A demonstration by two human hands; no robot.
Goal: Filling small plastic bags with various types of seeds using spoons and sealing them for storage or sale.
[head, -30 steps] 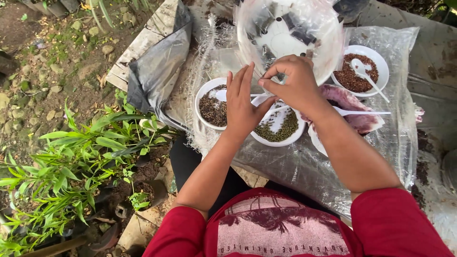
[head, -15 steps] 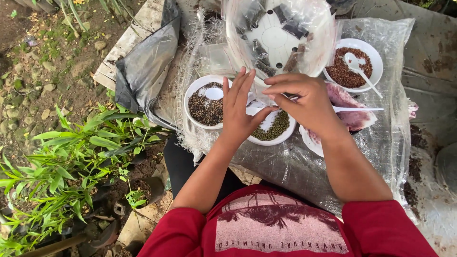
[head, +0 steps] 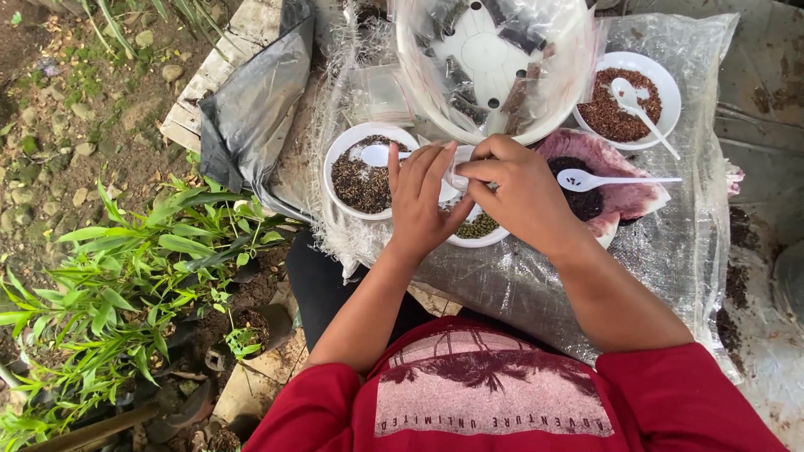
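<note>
Both hands have drawn closer together since half a second ago, above a clear plastic sheet (head: 670,251). Beyond them sits a large clear bowl (head: 494,59). Left hand (head: 423,205) is flat, fingers spread; right hand (head: 523,192) pinches a small clear bag (head: 456,172) over a white dish of green seeds (head: 479,228).

Soft, even daylight, faint shadows, mild glare on the clear plastic sheet (head: 670,243), sharp focus throughout.
</note>
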